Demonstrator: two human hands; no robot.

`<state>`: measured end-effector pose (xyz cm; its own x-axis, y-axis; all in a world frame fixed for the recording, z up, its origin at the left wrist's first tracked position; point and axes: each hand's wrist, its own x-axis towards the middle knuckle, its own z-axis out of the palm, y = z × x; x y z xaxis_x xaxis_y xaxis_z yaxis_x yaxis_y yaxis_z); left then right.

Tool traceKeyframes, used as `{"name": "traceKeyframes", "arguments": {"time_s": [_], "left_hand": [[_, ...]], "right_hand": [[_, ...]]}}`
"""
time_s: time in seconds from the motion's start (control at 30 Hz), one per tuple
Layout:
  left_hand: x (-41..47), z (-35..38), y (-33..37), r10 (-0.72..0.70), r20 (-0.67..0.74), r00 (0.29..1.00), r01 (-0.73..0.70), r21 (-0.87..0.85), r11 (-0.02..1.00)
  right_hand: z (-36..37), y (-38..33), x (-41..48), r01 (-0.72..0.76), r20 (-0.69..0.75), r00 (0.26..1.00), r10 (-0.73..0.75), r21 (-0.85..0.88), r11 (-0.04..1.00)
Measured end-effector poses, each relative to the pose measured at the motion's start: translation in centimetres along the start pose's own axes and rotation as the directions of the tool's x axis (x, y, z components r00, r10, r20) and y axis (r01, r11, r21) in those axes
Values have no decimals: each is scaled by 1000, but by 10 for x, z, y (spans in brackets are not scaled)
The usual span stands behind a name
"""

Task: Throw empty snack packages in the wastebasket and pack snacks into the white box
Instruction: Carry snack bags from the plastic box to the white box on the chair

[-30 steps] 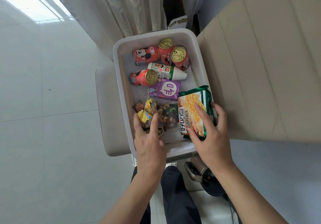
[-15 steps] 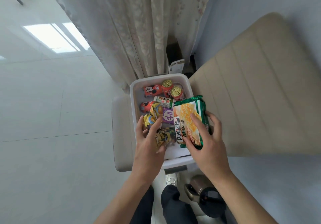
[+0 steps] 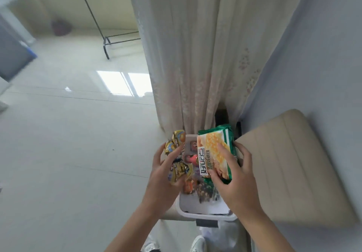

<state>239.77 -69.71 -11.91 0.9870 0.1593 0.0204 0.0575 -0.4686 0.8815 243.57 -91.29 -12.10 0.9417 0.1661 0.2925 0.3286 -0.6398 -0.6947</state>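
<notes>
My left hand (image 3: pixel 160 175) grips a crumpled yellow snack wrapper (image 3: pixel 177 157), lifted above the left side of the white box (image 3: pixel 205 213). My right hand (image 3: pixel 233 175) holds a green and yellow cracker packet (image 3: pixel 214 154) upright over the box's right side. Below and between the two hands, red cans (image 3: pixel 191 158) and a dark mixed-snack bag (image 3: pixel 205 190) lie in the box. Most of the box's inside is hidden behind my hands and the packets.
A beige cushioned seat (image 3: pixel 290 165) lies to the right of the box. A pale curtain (image 3: pixel 195 56) hangs behind it. A black metal rack (image 3: pixel 105 42) stands far back on the white tiled floor (image 3: pixel 68 144). My white shoe (image 3: pixel 197 245) shows at the bottom.
Both hands have risen out of the box, the left lifting the crumpled wrapper and the right the cracker packet. My head has tilted up, so more room and curtain show.
</notes>
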Motion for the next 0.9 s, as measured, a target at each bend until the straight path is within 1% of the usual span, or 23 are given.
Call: {"name": "traceKeyframes", "arguments": {"time_s": [0.23,0.33,0.47,0.6,0.77,0.9], "left_hand": [[-30,-82,20,-1,-201,980,1,-2,1000],[-54,-121,17,4,-279,960,-2,9,1000],[-96,-173,2,-9,-371,929,16,14,1000],[-148,-222,-18,-29,-458,889,21,-23,1000],[-228,-285,-41,-76,-523,849,62,-44,997],[-300,-339,-59,-104,-610,786,102,-39,994]], "right_hand": [[23,-80,17,166,72,983,-171,61,984],[38,-116,14,208,116,968,-223,130,969],[59,-162,-1,284,108,945,-309,195,939],[82,-218,-26,311,155,920,-359,267,912],[122,-296,-78,362,207,871,-446,346,866],[162,-360,-124,399,234,826,-513,401,825]]}}
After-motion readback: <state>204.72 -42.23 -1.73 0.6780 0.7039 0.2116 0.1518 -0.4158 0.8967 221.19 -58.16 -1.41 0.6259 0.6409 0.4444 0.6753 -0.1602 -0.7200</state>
